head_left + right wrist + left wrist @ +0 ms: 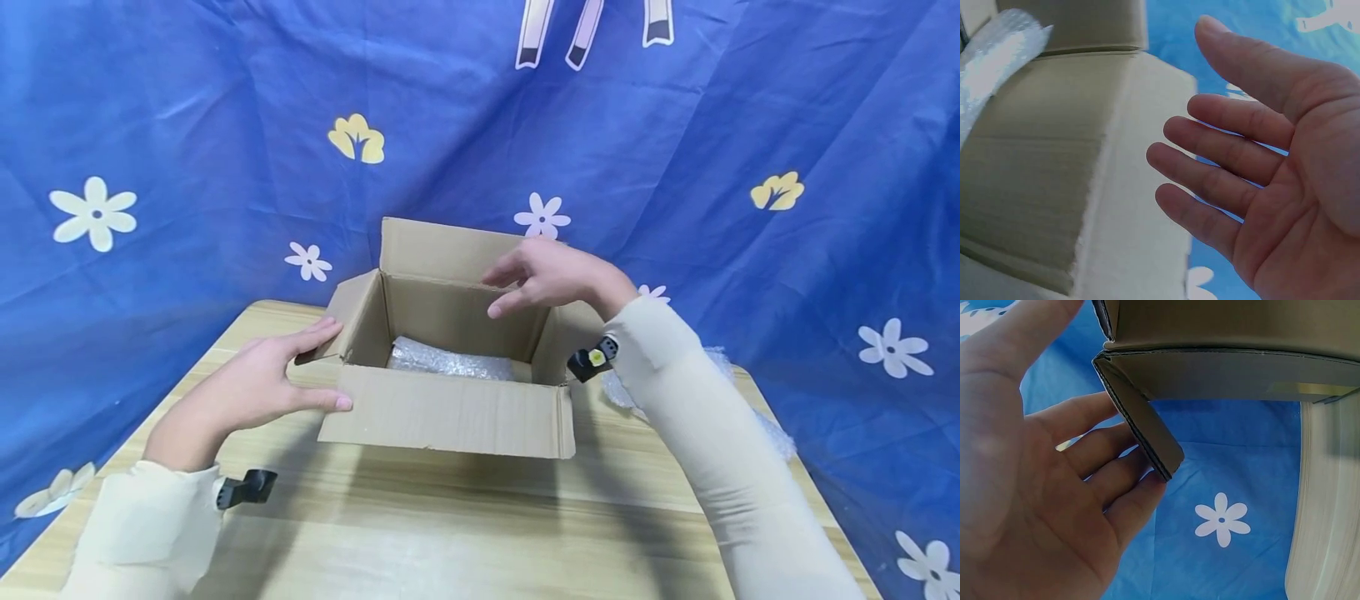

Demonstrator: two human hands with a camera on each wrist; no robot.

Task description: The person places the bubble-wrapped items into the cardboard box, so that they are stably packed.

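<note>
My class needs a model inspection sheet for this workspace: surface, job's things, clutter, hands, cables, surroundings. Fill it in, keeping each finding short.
Surface: wood-grain table
Job's things: open cardboard box with a bubble-wrap bundle inside
Clutter: loose bubble wrap on the right, partly hidden by the right sleeve
Left hand: fingers touching the left flap
Right hand: near the box's far right corner, holding nothing
Cables: nothing seen
Surroundings: flower-print blue curtain behind the table

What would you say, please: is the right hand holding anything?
No, the right hand shows a bare palm with nothing in it.
</note>
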